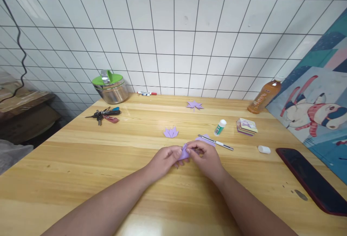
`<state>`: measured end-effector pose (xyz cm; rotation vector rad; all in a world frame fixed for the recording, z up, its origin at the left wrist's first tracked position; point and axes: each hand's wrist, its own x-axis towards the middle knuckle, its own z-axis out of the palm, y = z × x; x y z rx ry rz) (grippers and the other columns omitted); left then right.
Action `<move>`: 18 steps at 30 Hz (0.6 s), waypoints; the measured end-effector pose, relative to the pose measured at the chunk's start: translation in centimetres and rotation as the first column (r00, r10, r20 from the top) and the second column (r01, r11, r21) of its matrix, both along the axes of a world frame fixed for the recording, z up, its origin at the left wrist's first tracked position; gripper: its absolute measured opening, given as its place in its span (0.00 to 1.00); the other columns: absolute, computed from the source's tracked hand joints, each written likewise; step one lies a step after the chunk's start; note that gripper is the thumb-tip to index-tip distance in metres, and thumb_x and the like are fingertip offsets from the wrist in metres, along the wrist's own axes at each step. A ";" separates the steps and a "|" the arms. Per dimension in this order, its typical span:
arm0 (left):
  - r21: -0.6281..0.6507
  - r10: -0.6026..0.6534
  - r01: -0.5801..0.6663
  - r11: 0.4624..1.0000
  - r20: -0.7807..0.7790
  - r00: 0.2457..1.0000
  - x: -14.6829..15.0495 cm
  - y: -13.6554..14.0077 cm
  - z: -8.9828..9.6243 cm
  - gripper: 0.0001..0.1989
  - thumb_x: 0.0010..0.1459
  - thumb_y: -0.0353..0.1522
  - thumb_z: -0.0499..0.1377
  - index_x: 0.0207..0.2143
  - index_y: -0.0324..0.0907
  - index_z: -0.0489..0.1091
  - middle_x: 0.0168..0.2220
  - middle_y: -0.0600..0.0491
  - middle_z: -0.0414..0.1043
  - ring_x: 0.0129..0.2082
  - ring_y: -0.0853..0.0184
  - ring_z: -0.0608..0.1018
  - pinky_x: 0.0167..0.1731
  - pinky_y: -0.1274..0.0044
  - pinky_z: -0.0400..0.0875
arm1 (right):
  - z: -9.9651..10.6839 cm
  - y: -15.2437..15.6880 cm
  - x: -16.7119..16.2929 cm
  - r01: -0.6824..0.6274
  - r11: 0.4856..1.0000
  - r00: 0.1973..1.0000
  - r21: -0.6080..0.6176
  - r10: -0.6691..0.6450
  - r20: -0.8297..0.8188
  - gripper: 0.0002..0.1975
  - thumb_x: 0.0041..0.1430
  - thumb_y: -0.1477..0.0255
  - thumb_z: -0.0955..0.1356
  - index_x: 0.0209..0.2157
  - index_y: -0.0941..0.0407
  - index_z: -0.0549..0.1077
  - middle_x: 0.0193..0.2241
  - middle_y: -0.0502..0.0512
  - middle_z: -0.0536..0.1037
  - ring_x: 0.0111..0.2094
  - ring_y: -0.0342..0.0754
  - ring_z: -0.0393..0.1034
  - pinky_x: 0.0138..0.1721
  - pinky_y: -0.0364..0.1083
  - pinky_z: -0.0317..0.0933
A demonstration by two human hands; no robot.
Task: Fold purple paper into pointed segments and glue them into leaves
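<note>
Between my two hands is a small folded piece of purple paper (184, 154), held just above the wooden table. My left hand (168, 157) pinches its left side, thumb on top and fingers beneath. The fingers of my right hand (205, 156) close on its right edge. Just past my right hand, a silver pen (221, 144) lies across a purple sheet of paper (200, 139), part of which is hidden. A purple folded paper piece with pointed tips (171, 132) rests beyond my left hand. Farther back lies a larger purple paper leaf shape (194, 105).
A glue stick (220, 127), its white cap (264, 150), a paper pad (246, 126) and a phone (311, 178) are on the right. A bottle (265, 96) leans before a picture panel (320, 102). Keys (105, 114), a green-lidded pot (111, 87) and a marker (147, 93) sit at the back left.
</note>
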<state>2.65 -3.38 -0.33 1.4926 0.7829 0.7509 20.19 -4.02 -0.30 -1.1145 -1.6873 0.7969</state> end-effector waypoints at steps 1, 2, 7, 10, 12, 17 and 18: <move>0.010 -0.008 0.008 1.000 -0.005 1.000 0.1 -0.1 0.0 0.22 0.54 0.46 0.54 0.38 0.36 0.71 0.34 0.47 0.73 0.30 0.67 0.72 0.30 0.78 0.66 | 0.0 0.0 0.0 0.008 1.000 1.000 -0.012 -0.008 0.006 0.04 0.52 0.73 0.67 0.30 0.56 0.74 0.31 0.55 0.78 0.33 0.47 0.72 0.36 0.46 0.68; 0.011 -0.012 0.012 1.000 -0.020 1.000 0.1 -0.1 -0.1 0.21 0.52 0.45 0.56 0.38 0.37 0.71 0.34 0.48 0.73 0.30 0.67 0.72 0.30 0.78 0.66 | 0.0 0.0 -0.1 0.019 1.000 1.000 -0.024 -0.019 0.012 0.04 0.52 0.73 0.66 0.30 0.56 0.74 0.30 0.54 0.77 0.31 0.47 0.72 0.34 0.45 0.68; -0.027 -0.004 0.001 1.000 -0.102 0.995 0.1 0.2 -0.7 0.16 0.55 0.42 0.55 0.33 0.37 0.71 0.28 0.50 0.74 0.25 0.70 0.72 0.28 0.78 0.67 | 0.0 -0.1 -0.2 0.046 0.998 0.998 -0.041 -0.045 0.033 0.05 0.53 0.71 0.66 0.28 0.56 0.73 0.25 0.53 0.76 0.27 0.45 0.71 0.30 0.43 0.67; -0.033 0.024 -0.027 0.999 -0.091 0.996 0.2 0.3 -0.8 0.14 0.53 0.40 0.57 0.33 0.37 0.71 0.28 0.50 0.74 0.24 0.71 0.72 0.28 0.78 0.67 | 0.0 -0.1 -0.3 0.037 0.998 0.999 -0.041 -0.037 0.004 0.05 0.52 0.71 0.66 0.31 0.56 0.73 0.27 0.53 0.76 0.29 0.45 0.71 0.31 0.43 0.67; -0.048 0.040 -0.044 0.998 -0.082 0.996 0.2 0.3 -0.8 0.14 0.52 0.40 0.58 0.32 0.37 0.71 0.28 0.50 0.74 0.24 0.71 0.72 0.27 0.79 0.67 | 0.1 -0.2 -0.2 0.025 0.998 0.999 -0.053 -0.026 -0.023 0.08 0.52 0.71 0.66 0.36 0.56 0.72 0.30 0.54 0.77 0.31 0.46 0.72 0.31 0.44 0.68; -0.038 0.074 -0.078 0.996 -0.093 0.993 0.2 0.3 -0.7 0.14 0.52 0.40 0.58 0.32 0.37 0.71 0.28 0.50 0.74 0.24 0.71 0.72 0.27 0.79 0.67 | 0.0 -0.2 0.0 0.002 1.000 0.998 -0.022 -0.001 0.058 0.07 0.52 0.71 0.67 0.34 0.55 0.75 0.31 0.54 0.78 0.33 0.47 0.72 0.32 0.44 0.67; -0.021 0.072 -0.074 0.997 -0.099 0.992 0.2 0.2 -0.7 0.14 0.52 0.40 0.58 0.32 0.37 0.71 0.28 0.50 0.74 0.24 0.71 0.72 0.27 0.78 0.67 | 0.0 -0.1 0.0 0.017 1.000 0.997 -0.009 -0.016 0.071 0.05 0.52 0.71 0.67 0.31 0.55 0.75 0.29 0.54 0.77 0.31 0.46 0.71 0.31 0.44 0.67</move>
